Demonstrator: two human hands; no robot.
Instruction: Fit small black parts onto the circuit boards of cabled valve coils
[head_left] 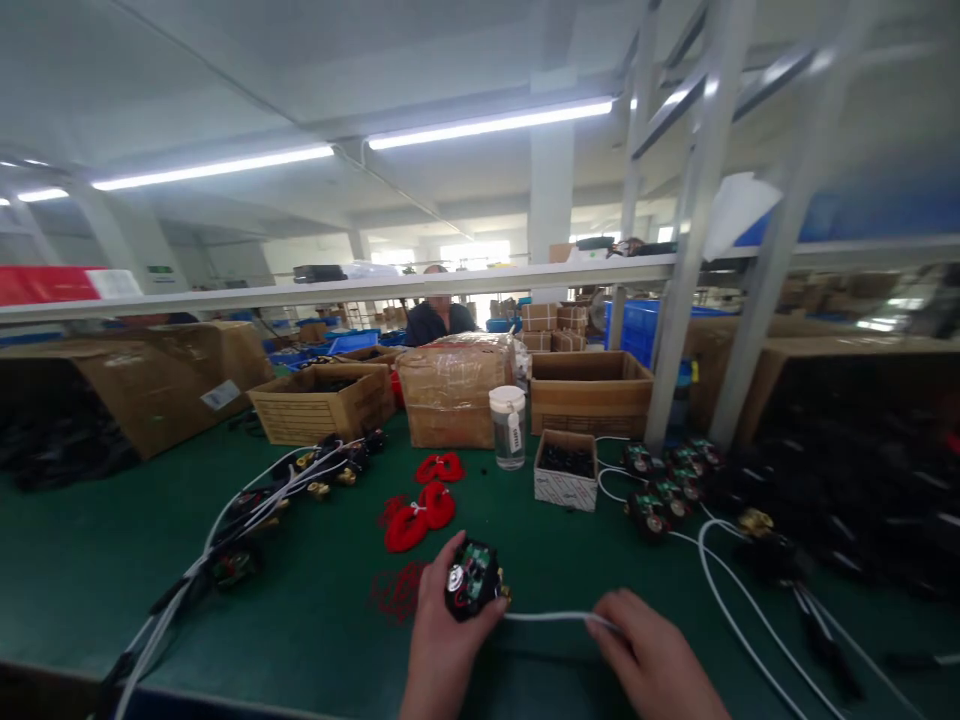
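My left hand (pixel 442 640) grips a small black device (pixel 472 578) with a green circuit board and a round metal part showing on top. A white cable (pixel 551 617) runs from it to the right, and my right hand (pixel 652 655) is closed around that cable just above the green table (pixel 90 570). Loose red wire bits (pixel 397 590) lie left of the device. Bundles of red wire (pixel 420 505) sit just beyond it.
Several finished black devices with white cables lie at left (pixel 300 480) and right (pixel 667 480). A small white box (pixel 566 468), a clear jar (pixel 508 425) and cardboard cartons (pixel 454 390) stand behind. Another person (pixel 439 315) sits beyond. Metal frame posts (pixel 682 280) rise at right.
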